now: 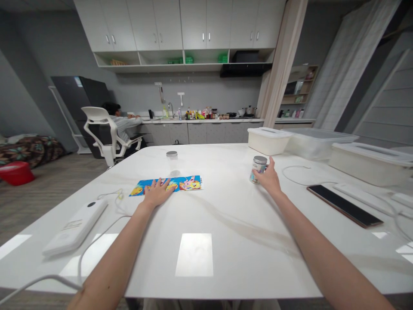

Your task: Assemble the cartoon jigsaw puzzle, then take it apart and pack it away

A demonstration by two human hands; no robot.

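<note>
The label of the small jar [259,168] is partly hidden behind the right hand [268,178]. The bottles [196,114] on the far worktop [206,121] seem too small to tell apart. The right edge cuts off the white storage box [371,164].

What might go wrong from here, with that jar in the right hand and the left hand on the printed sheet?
The labelled jar is held mostly by the fingers of the right hand, so it might slip and roll across the glossy white table. The clear jar stands just beyond the left hand, so a careless reach might tip it. The white cable looping near the right hand might snag a wrist or the labelled jar.
</note>
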